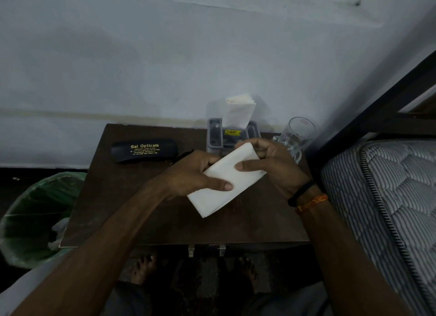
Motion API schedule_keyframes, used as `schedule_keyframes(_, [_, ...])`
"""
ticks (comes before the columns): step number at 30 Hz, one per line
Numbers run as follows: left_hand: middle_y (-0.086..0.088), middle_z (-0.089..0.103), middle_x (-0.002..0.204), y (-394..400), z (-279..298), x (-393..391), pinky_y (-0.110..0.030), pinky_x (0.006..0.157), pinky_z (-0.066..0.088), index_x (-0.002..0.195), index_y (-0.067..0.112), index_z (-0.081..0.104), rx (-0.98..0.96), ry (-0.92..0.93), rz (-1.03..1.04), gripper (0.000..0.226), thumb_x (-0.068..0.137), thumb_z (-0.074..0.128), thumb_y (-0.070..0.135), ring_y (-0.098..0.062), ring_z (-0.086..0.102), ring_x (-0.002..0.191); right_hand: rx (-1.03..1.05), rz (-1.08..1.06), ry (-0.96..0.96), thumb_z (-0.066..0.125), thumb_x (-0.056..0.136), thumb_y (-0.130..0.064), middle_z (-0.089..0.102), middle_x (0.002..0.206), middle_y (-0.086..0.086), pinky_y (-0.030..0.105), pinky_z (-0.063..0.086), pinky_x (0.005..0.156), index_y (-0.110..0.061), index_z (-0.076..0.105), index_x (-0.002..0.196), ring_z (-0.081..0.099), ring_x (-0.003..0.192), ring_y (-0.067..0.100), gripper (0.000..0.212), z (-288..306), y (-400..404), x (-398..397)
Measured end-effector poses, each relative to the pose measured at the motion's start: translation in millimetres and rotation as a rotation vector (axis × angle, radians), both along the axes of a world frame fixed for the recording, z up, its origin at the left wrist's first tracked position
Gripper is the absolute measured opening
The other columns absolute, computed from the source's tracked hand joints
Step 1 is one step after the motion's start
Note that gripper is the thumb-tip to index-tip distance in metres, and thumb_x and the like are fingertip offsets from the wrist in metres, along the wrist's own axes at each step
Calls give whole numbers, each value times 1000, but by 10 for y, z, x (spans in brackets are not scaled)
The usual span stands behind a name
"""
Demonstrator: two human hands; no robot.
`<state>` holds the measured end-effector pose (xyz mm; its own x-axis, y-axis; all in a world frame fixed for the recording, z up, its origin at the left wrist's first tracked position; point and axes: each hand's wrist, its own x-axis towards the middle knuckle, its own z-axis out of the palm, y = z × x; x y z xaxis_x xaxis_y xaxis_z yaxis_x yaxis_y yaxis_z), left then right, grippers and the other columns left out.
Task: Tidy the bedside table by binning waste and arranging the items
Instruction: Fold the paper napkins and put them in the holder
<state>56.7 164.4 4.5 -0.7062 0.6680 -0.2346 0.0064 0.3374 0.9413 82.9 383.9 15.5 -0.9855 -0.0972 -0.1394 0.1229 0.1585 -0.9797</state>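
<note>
Folded white tissue (225,181) held flat above dark wooden bench (146,209), pinched by left hand (193,176) and right hand (273,167), thumbs on top; behind, grey plastic holder (214,138) with upright tissue (238,112), clear glass mug (298,136), black spectacle case (144,150); green-lined bin (35,216) left.

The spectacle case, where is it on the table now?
In the head view, the spectacle case lies at the table's far left, left of the grey organizer.
</note>
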Motion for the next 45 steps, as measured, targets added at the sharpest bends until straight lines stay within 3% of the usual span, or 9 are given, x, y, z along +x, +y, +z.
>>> schedule_keyframes(8, [0,77,99,1,-1,2,-23,69,56,106,12,73,98,-106,148,32,75,83,14,-12,73,89,-146,-251,39,77,76,-2,76,100,5,34,59,76,-8,68,112,71,94,21,38,6,77,-57])
schedule_keyframes(11, [-2,76,104,14,-17,-12,-29,75,60,110,10,72,158,-134,251,38,74,83,14,-17,72,95,-261,-319,-78,74,82,-30,68,118,13,31,58,70,-6,63,119,68,101,26,46,3,2,-46])
schedule_keyframes(14, [-2,75,107,17,-32,-32,-30,74,58,112,10,72,221,-140,346,39,74,83,16,-18,72,97,-246,-212,-265,64,82,-54,69,117,17,40,60,75,-10,60,125,71,94,29,62,15,-94,3])
schedule_keyframes(19, [-2,75,107,90,-46,-23,-31,76,59,113,11,72,271,-101,432,41,75,82,19,-19,72,96,-445,-215,-286,49,99,-41,67,126,13,39,59,83,-9,56,132,66,113,29,46,-31,-426,58])
schedule_keyframes(24, [-1,75,107,173,-88,11,-36,82,60,113,14,72,258,-76,434,40,75,82,23,-17,72,96,-569,-330,-185,51,100,-25,64,126,18,56,50,97,-6,50,137,62,116,35,41,-74,-679,67])
schedule_keyframes(29, [0,74,106,200,-88,9,-35,79,61,111,15,71,218,-9,459,43,72,82,30,-16,72,94,-442,-289,-150,52,96,-4,62,126,16,43,57,88,-5,47,139,62,112,31,43,-35,-651,63])
schedule_keyframes(34, [2,74,107,207,-76,-23,-37,81,61,115,18,70,160,72,456,42,76,82,29,-12,71,94,-72,-143,-77,62,93,-10,70,116,11,23,57,71,-4,60,125,69,102,22,32,-19,-391,75])
schedule_keyframes(41, [11,73,104,225,-47,-115,-37,81,61,108,26,70,-16,326,286,25,85,73,34,-4,69,93,489,-209,159,62,94,-31,71,107,7,47,60,72,-10,64,114,69,93,20,30,-80,-92,9])
schedule_keyframes(45, [8,73,96,274,19,-211,-35,79,59,99,23,73,-69,456,389,15,88,70,32,-6,67,87,548,-257,285,60,95,-34,70,108,3,45,58,74,-13,58,121,67,94,16,34,-29,-72,-72])
